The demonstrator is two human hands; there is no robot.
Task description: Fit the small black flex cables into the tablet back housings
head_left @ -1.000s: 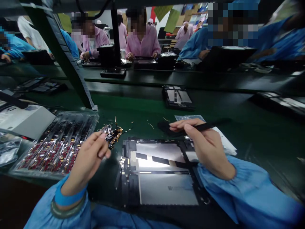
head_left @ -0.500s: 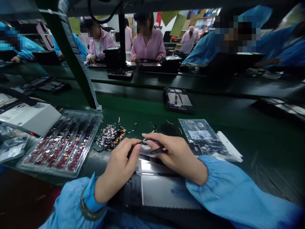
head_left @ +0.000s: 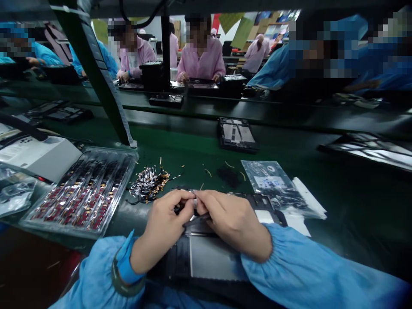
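Observation:
My left hand (head_left: 167, 227) is closed in a pinch on a small part that I cannot make out, mostly hidden by the fingers. My right hand (head_left: 230, 219) meets it fingertip to fingertip at that part. Dark tweezers (head_left: 197, 219) lie in the right hand's grip, their tips pointing left and down. Below both hands is an opened tablet-like device (head_left: 215, 257) with a grey panel and a black frame. Left of the hands lies a heap of small black cables with metal ends (head_left: 148, 184).
A clear plastic tray (head_left: 80, 193) of red-and-black parts stands at left beside a white box (head_left: 41, 152). A plastic bag (head_left: 273, 182) lies at right. Another opened device (head_left: 237, 134) sits farther back. Co-workers sit across the bench, and a slanted post (head_left: 99, 81) rises at left.
My hands have drawn together, the right moving left and slightly down; the tweezers moved with it. A pale strip between the fingertips no longer shows. The device at far right has shifted left.

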